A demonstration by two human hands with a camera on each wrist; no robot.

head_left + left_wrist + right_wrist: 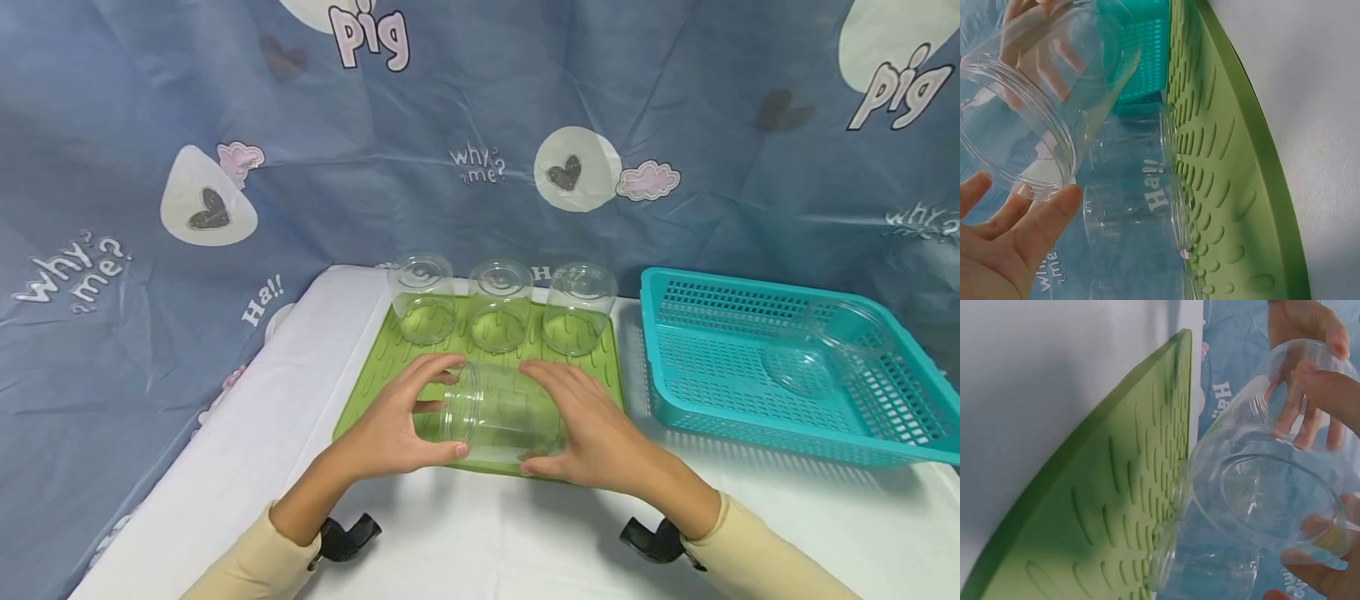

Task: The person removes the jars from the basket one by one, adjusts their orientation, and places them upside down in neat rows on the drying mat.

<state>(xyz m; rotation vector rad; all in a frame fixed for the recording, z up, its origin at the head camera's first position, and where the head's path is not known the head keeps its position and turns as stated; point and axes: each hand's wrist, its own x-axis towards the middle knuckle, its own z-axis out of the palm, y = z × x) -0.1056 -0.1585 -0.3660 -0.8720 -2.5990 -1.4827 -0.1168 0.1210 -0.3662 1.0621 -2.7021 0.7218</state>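
Note:
A clear plastic jar (pixel 504 410) lies sideways in the air over the green drying mat (pixel 360 398), held between both hands. Its ridged mouth points to the left hand (pixel 396 427), whose fingers and thumb grip around the rim. At the base end, the right hand (pixel 600 427) holds the jar with fingers over the far side and thumb on the near side. Through the clear wall in the right wrist view, the left fingers show beyond the jar's round base (pixel 1272 494). Three similar jars stand mouth down in a row along the mat's back, including the middle jar (pixel 499 307).
To the right of the mat sits a turquoise plastic basket (pixel 765 442) with perforated walls. Inside it a clear jar (pixel 806 367) lies tipped over. White cloth (pixel 480 542) covers the table, and a blue printed curtain (pixel 420 200) hangs behind.

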